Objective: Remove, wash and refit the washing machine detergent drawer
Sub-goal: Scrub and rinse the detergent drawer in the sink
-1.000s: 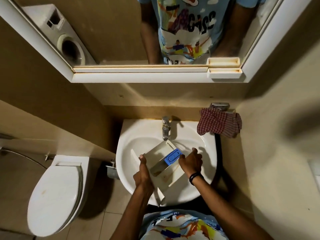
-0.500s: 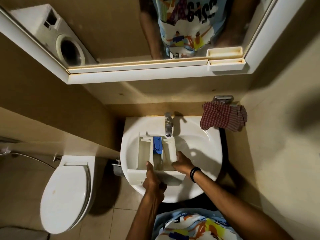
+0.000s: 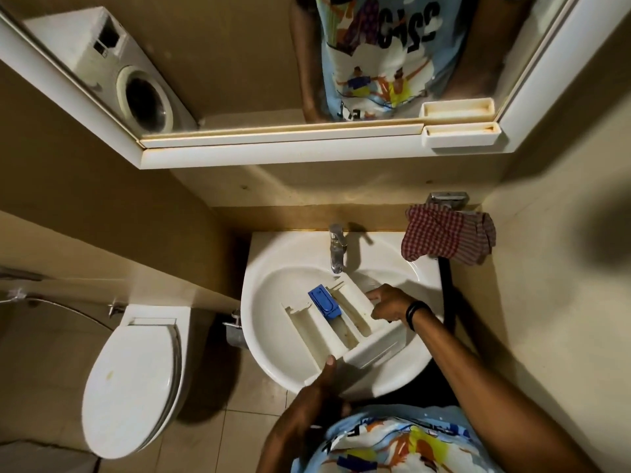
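Observation:
The white detergent drawer (image 3: pixel 336 327) lies in the white sink (image 3: pixel 273 285), its open compartments facing up and its blue insert (image 3: pixel 324 301) near the far end, just below the tap (image 3: pixel 336 249). My left hand (image 3: pixel 319 387) grips the drawer's front panel at the sink's near rim, thumb on top. My right hand (image 3: pixel 389 303) holds the drawer's right side wall with curled fingers. No water is seen running from the tap.
A red checked cloth (image 3: pixel 447 237) hangs at the sink's right. A toilet (image 3: pixel 133 380) with its lid down stands to the left. The mirror (image 3: pixel 239 56) above reflects the washing machine (image 3: pixel 133 83) with its drawer slot vacant.
The drawer has swung clockwise, so its far end now points under the tap and its front panel sits to the right. My right hand moved up along the drawer's right wall.

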